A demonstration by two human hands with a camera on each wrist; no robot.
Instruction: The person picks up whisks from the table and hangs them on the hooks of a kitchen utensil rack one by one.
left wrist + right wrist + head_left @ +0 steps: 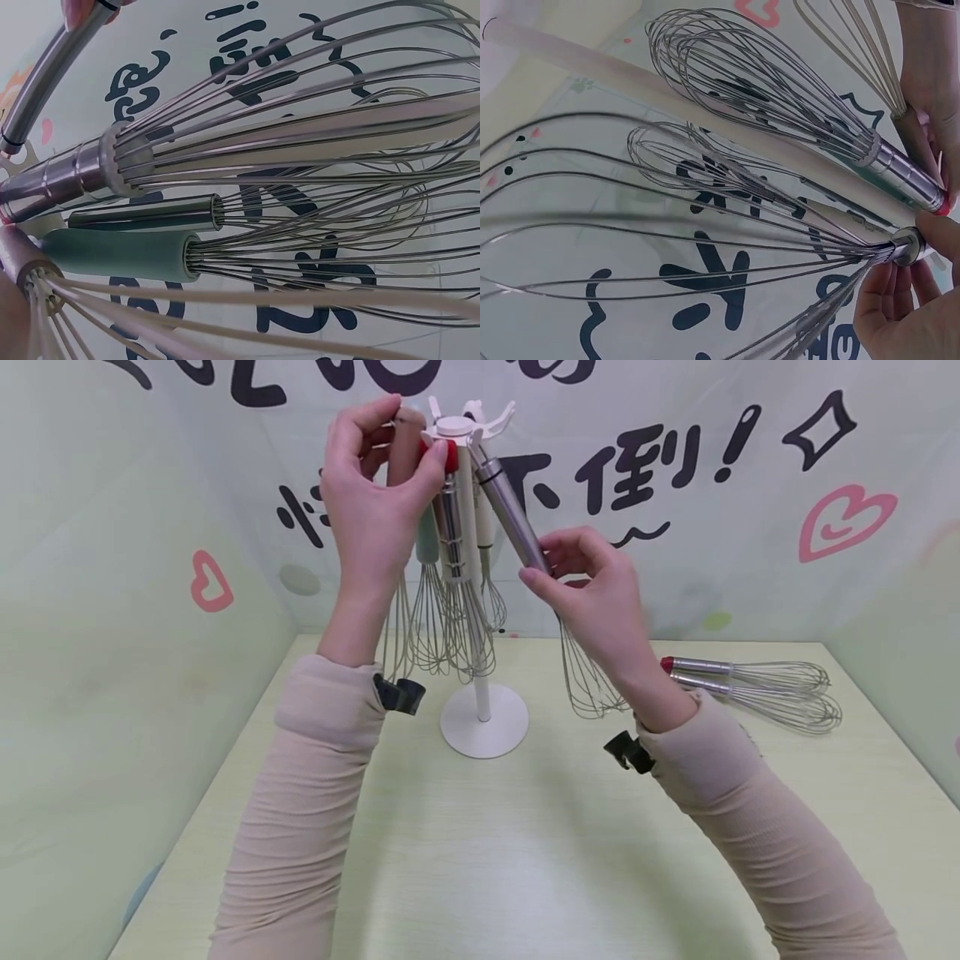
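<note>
A white hook rack [457, 427] on a pole carries several hanging whisks. My left hand [390, 452] is raised at the rack's top, fingers curled round the brown handle of a cream-wired whisk [407, 443], thumb near a red-tipped steel whisk [450, 518]. My right hand [543, 564] pinches the steel handle of a tilted whisk [510, 510] whose upper end meets the rack's rim; its wires [588, 681] hang below my wrist. The left wrist view shows that steel handle [45, 82], the red-tipped whisk [67, 172] and a green-handled whisk [120, 255]. The right wrist view shows the held whisk's wires [667, 225].
The rack's round base [483, 720] stands on the pale green table near the back wall. Two steel whisks [750, 681], one red-tipped, lie on the table at the right. Pale walls close in the left, back and right sides.
</note>
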